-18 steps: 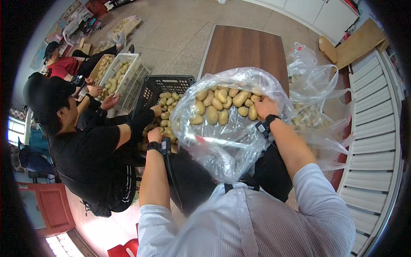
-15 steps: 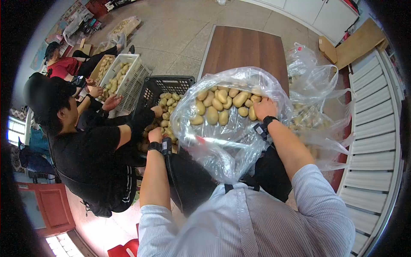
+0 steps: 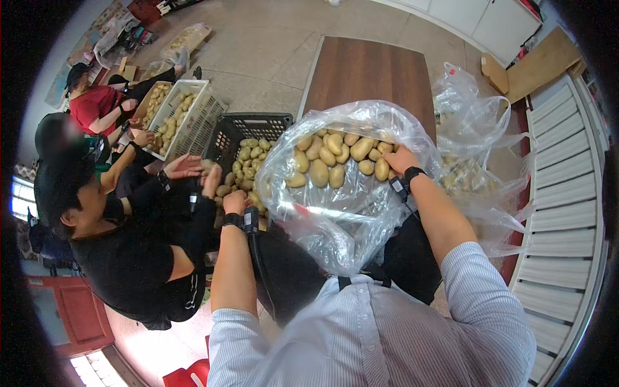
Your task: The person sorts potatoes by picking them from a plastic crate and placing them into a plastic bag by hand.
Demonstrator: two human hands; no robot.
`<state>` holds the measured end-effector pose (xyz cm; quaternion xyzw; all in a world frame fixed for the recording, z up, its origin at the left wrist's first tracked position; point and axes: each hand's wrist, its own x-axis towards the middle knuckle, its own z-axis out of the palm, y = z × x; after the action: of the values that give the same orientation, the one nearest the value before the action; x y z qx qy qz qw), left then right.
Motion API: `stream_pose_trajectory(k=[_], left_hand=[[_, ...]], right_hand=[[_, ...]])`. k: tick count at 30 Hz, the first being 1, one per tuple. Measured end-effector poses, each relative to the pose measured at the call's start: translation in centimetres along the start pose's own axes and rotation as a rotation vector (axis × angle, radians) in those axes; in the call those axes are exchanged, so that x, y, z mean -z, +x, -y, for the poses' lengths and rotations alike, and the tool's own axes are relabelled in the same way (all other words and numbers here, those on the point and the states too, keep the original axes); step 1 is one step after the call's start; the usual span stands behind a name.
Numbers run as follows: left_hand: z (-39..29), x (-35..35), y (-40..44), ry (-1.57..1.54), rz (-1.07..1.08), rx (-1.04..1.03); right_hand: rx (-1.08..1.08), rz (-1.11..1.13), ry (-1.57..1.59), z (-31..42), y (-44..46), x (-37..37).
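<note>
My right hand [image 3: 402,160] is inside the clear plastic bag [image 3: 412,126], its fingers curled against a potato at the right end of the potatoes [image 3: 336,153]. The potatoes lie together in the far half of the open bag; bare crumpled plastic shows nearer me. My left hand [image 3: 236,202] is closed at the near right side of the black crate [image 3: 256,120], close to the potatoes [image 3: 247,165] in it. What its fingers hold, if anything, is hidden.
A brown tabletop [image 3: 367,74] extends beyond the bag. Clear bags of potatoes [image 3: 474,177] stand to the right, beside a white radiator [image 3: 561,213]. Left of me a co-worker in black [image 3: 122,258] sits by the crate; others sit near the white crate [image 3: 196,122] of potatoes.
The nearest co-worker's hands have lifted out of the black crate and come together, leaning back left. My right hand has shifted very slightly; my left hand stays almost in place.
</note>
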<state>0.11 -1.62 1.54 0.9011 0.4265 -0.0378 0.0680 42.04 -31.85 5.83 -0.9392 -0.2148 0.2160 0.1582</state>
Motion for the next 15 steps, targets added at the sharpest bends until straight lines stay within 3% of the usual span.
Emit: stream_pose_trajectory(k=[15], left_hand=[[-0.6,-0.1,0.7,0.064,0.024,-0.002]], right_hand=[[0.092,-0.12,0.227,1.0,-1.7,-0.8]])
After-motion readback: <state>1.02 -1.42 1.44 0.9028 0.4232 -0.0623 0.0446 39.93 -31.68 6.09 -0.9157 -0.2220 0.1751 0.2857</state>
